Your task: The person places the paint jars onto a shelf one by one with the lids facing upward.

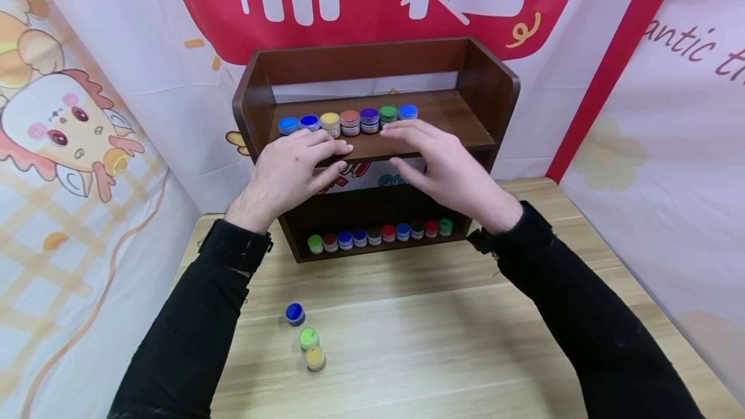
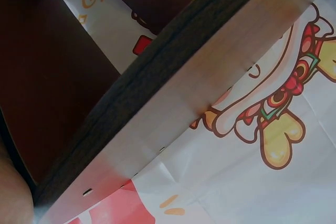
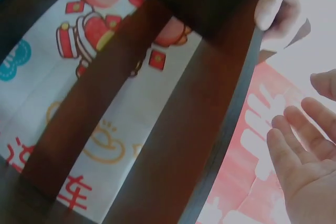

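Note:
A brown two-tier shelf (image 1: 491, 99) stands in front of me. Along its upper board runs a row of small paint jars with coloured lids, among them a yellow-lidded jar (image 1: 330, 123) and a green-lidded jar (image 1: 387, 113). My left hand (image 1: 291, 170) is at the front edge of that board by the left-hand jars, thumb apart from the index finger. Facing it, my right hand (image 1: 439, 163) has its fingers extended by the right end of the row, partly covering the green-lidded jar. The right wrist view shows the right palm (image 3: 310, 182) with loosely bent fingers and nothing in them.
Another row of jars, including a red-lidded jar (image 1: 388, 233), lines the lower tier. On the wooden table (image 1: 407, 341), at the front left, are a blue-lidded jar (image 1: 295, 314), a light green-lidded jar (image 1: 309, 339) and a yellow-lidded jar (image 1: 316, 359). Printed cloth hangs behind and at both sides.

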A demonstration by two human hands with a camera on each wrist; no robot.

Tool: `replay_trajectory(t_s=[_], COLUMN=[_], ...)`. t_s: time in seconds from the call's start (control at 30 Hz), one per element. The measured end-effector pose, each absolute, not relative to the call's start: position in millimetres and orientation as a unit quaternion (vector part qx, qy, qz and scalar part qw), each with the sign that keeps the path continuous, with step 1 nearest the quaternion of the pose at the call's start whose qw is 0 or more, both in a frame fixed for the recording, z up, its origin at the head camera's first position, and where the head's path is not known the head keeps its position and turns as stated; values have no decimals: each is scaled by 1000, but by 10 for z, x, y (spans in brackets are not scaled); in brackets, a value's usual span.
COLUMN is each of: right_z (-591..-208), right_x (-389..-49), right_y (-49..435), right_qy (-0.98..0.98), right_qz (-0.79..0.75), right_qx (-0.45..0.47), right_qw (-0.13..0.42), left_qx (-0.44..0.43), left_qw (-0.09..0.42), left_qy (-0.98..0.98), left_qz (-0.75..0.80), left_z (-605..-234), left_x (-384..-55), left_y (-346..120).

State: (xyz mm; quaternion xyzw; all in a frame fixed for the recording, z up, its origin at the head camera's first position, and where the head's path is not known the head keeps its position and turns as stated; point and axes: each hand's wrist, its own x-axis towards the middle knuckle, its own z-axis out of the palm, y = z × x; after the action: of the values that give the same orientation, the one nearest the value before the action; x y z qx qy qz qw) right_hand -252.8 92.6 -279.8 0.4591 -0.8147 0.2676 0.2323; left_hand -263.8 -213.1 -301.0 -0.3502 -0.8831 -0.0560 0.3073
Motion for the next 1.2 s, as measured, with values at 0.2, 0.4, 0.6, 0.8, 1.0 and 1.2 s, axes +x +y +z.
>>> replay_trajectory(t_s=[0.2, 0.4, 0.6, 0.8, 1.0, 1.2], right_z=[-2992, -3240, -3524, -3810, -4110, -4362], right_x=[-2335, -2177, -2036, -1869, -1720, -1581], right_y=[824, 655, 460, 278, 128, 14], right_qy=[-796, -788, -778, -775, -777, -778], right_qz=[264, 245, 220, 192, 176, 166], right_qx=[498, 532, 569, 591, 597, 597], right_qw=[222, 190, 152, 114, 95, 102], left_qx=[-351, -350, -349, -349, -348, -347], left_qw=[311, 314, 314, 309, 305, 308], left_qy=[-881, -881, -881, -882, -884, -883], left_qz=[-56, -57, -63, -66, -67, -66], left_z=[-3010, -3016, -3025, -3037, -3044, -3049], left_x=[-2642, -2647, -2648, -2646, -2648, -2658], left_y=[-2132, -2134, -2141, -2147, -2144, -2137])
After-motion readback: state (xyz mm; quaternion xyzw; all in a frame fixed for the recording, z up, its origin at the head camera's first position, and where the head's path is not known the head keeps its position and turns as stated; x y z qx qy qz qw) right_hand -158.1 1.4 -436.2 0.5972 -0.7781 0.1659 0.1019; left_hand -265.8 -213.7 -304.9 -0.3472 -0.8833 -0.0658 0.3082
